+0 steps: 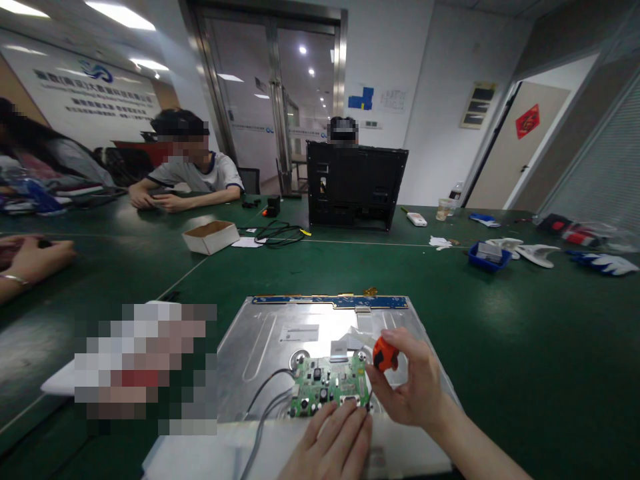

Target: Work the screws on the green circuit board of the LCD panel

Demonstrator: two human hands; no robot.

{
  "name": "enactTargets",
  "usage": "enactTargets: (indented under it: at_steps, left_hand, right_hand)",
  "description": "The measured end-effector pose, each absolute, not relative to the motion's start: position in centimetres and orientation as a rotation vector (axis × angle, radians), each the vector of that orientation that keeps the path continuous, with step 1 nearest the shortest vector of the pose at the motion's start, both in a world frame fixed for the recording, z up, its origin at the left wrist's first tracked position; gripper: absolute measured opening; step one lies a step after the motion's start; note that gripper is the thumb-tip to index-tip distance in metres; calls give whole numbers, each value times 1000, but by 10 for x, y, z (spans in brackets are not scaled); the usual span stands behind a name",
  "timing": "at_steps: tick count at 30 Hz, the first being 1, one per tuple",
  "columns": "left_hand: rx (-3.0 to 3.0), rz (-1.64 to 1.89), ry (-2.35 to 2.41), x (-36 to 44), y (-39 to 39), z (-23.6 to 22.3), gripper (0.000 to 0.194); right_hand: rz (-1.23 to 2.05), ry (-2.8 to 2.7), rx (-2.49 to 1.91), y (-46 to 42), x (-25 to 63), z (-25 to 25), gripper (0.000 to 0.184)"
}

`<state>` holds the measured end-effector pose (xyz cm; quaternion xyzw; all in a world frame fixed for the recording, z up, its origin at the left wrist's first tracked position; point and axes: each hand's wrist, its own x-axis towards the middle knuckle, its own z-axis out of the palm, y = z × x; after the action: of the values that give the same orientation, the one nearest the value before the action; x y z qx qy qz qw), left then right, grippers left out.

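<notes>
Circuit board (327, 379): steady its near edge lightly with your left hand (336, 443), fingers outstretched; align the orange-handled tool (384, 353) squarely, pinched in your right hand (419, 392).

Open green tabletop (525, 347) right of metal panel (235, 360), black monitor (357, 187) blocking beyond

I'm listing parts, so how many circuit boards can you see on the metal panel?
2. The green board is partly under your left hand; the blue board runs along the panel's far edge. The white sheet might hide another.
</notes>
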<state>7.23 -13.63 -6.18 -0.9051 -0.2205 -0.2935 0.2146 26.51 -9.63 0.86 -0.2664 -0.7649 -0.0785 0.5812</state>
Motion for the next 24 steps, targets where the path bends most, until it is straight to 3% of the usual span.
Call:
enactTargets:
  at_steps: [12, 24]
  left_hand:
    - [-2519, -773, -602, 72, -137, -61, 29]
    - [-2516, -756, -607, 71, -137, -62, 31]
  right_hand:
    - [-77, -1804, -613, -99, 269, 0, 57]
    - [-192, -1761, -670, -98, 266, 2, 56]
